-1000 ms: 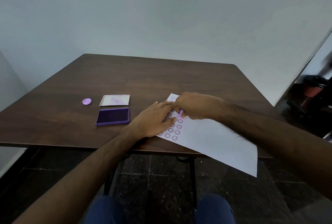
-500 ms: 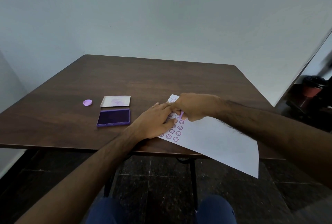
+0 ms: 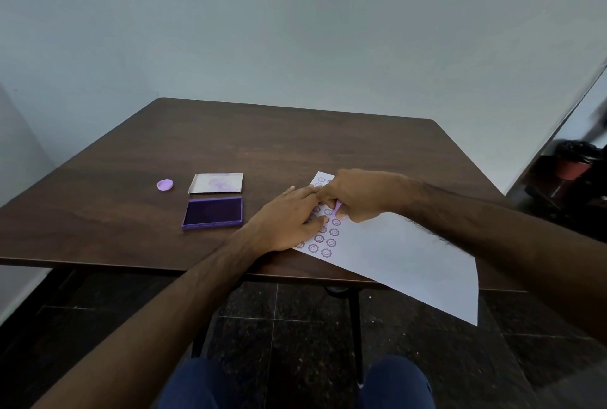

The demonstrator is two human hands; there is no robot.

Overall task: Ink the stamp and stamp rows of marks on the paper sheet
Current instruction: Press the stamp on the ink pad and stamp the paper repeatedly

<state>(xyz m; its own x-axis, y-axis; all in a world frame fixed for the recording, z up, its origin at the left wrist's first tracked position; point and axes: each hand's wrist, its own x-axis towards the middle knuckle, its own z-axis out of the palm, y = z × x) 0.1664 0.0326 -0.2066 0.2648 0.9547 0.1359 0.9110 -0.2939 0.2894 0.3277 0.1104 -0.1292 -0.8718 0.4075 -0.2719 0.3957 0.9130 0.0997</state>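
Note:
A white paper sheet [image 3: 394,254] lies slanted on the brown table [image 3: 295,146], its near corner hanging over the front edge. Columns of purple flower-face marks [image 3: 323,241] fill its left part. My right hand [image 3: 358,193] is closed around a small lilac stamp [image 3: 337,205], only its tip showing, held at the sheet among the marks. My left hand [image 3: 289,219] rests flat with fingers spread on the sheet's left edge, covering some marks. An open purple ink pad [image 3: 213,212] sits to the left.
The ink pad's white lid [image 3: 216,182] lies just behind the pad, and a small lilac round cap [image 3: 165,184] lies further left. Dark objects stand on the floor at the far right. My knees show below the table's front edge.
My right hand with the stamp has shifted slightly toward the sheet's far end. My left hand has stayed pressed on the paper.

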